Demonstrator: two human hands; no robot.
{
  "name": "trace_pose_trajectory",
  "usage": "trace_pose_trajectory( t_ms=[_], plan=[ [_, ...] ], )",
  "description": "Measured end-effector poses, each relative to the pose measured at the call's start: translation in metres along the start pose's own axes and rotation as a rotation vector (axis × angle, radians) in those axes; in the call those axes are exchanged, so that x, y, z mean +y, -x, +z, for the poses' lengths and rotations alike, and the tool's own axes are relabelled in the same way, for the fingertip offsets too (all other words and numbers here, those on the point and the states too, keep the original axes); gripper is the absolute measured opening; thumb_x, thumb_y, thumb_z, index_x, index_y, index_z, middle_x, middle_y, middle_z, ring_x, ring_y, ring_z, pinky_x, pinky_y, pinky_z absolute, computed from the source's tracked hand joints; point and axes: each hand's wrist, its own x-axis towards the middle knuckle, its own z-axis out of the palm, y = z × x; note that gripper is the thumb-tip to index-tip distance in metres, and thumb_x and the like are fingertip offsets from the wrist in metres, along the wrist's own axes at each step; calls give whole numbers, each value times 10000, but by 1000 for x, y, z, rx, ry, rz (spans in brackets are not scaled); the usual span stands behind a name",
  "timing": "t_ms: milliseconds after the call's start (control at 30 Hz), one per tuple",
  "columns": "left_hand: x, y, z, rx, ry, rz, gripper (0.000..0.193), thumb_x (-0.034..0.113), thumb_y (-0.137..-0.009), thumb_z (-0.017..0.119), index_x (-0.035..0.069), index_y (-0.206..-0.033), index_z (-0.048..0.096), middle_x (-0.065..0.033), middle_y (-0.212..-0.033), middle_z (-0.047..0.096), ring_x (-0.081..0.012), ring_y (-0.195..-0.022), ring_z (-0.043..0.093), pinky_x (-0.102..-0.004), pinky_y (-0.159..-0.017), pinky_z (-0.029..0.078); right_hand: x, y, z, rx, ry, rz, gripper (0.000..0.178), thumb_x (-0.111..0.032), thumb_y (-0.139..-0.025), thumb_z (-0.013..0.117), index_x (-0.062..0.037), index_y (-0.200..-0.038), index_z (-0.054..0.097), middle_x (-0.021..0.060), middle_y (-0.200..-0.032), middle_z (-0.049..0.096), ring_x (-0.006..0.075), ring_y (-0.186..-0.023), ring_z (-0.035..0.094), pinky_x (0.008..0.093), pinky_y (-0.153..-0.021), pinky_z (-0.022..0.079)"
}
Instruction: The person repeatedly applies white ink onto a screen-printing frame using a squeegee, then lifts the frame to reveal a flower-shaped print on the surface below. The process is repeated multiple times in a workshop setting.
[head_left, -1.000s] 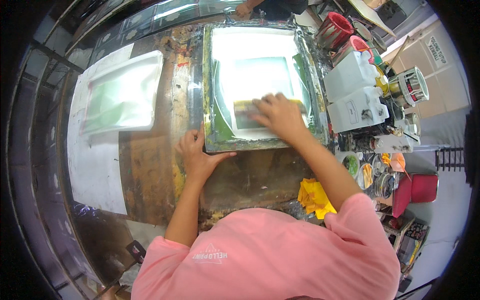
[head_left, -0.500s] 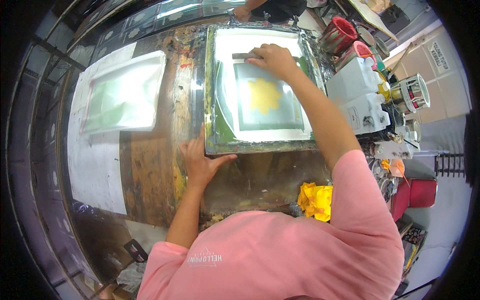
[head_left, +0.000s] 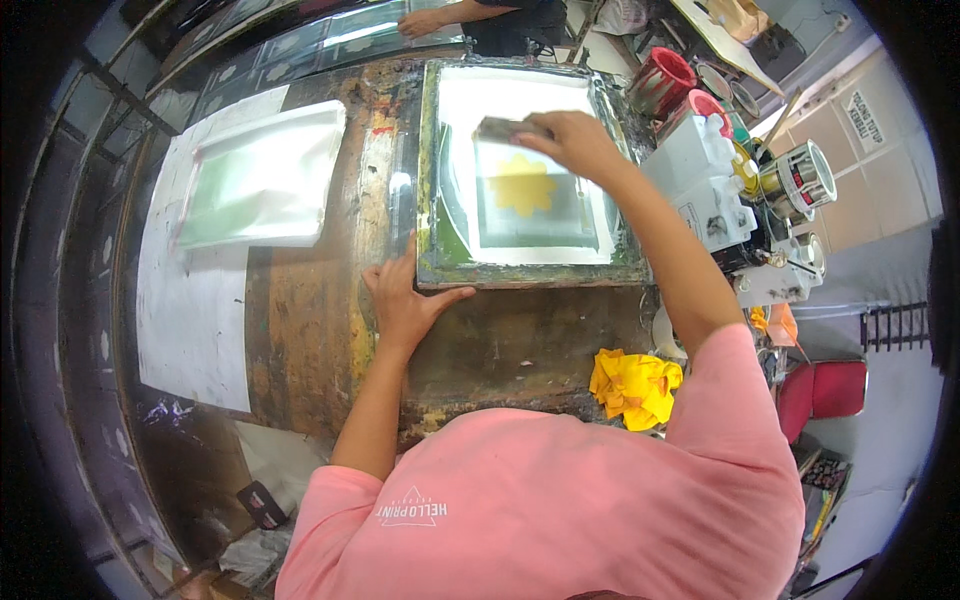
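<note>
My right hand (head_left: 575, 143) is closed around a squeegee (head_left: 492, 128) over the far part of a screen printing frame (head_left: 540, 277). Below the squeegee, the mesh shows a yellow flower shape (head_left: 522, 186) within a greyish rectangle bordered in white and green. At the frame's near left corner rests my left hand (head_left: 400, 300), its thumb stretched along the near edge and a finger pointing up the left side. Its fingers are apart and grip nothing.
Left on the stained wooden table (head_left: 300, 330) lies a pale plastic-covered stack (head_left: 262, 185) on white paper (head_left: 195, 320). Crumpled yellow cloth or paper (head_left: 636, 388) sits near right. Paint cans (head_left: 664, 80) and white jugs (head_left: 690, 165) crowd the right. A co-worker's hand (head_left: 422, 22) shows at the far side.
The squeegee now sits tilted, and my right hand has shifted slightly nearer and to the right. My left hand stays at the frame's corner. The co-worker's hand has moved left.
</note>
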Motion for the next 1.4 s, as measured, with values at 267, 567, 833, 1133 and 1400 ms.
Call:
trace_pose_trajectory(
  t_ms=[267, 567, 833, 1133, 1400],
  plan=[
    [4, 0, -2, -8, -118, 2, 1134, 697, -545, 938, 81, -1455, 658, -83, -1109, 592, -285, -1140, 543, -462, -1056, 307, -72, 124, 29, -46, -53, -50, 407, -448, -945, 759, -109, -1168, 789, 111, -994, 751, 322, -939, 710, 437, -790, 574],
    [1, -2, -2, -3, -120, 65, 1187, 682, -537, 942, 94, -1514, 612, -43, -1015, 582, -255, -1011, 540, -474, -1006, 312, -49, 108, 79, 154, 101, -135, 455, -468, -919, 761, -135, -1228, 735, 82, -1004, 683, 300, -925, 665, 444, -726, 578],
    [-1, -3, -3, 22, -185, 95, 1212, 688, -533, 937, 66, -1519, 606, -48, -1049, 614, -255, -1047, 557, -462, -1028, 315, 53, -72, 46, -31, 108, -104, 567, -683, -973, 605, -191, -1178, 797, 118, -1008, 759, 348, -988, 732, 500, -832, 579],
    [-7, -1, 3, 49, -55, 157, 1273, 723, -609, 898, -48, -1546, 513, -54, -900, 667, -231, -830, 594, -415, -923, 366, 56, -73, 64, 106, 188, -85, 499, -632, -976, 639, -193, -1148, 806, 96, -992, 742, 320, -970, 724, 481, -796, 576],
    [-4, 4, 3, 24, 0, 49, 1140, 637, -643, 931, 8, -1522, 569, -98, -1049, 733, -298, -1006, 574, -458, -1037, 375, -39, 82, 59, 103, 183, -76, 448, -568, -991, 641, -177, -1186, 741, 107, -1026, 709, 323, -953, 704, 464, -739, 602]
  ],
)
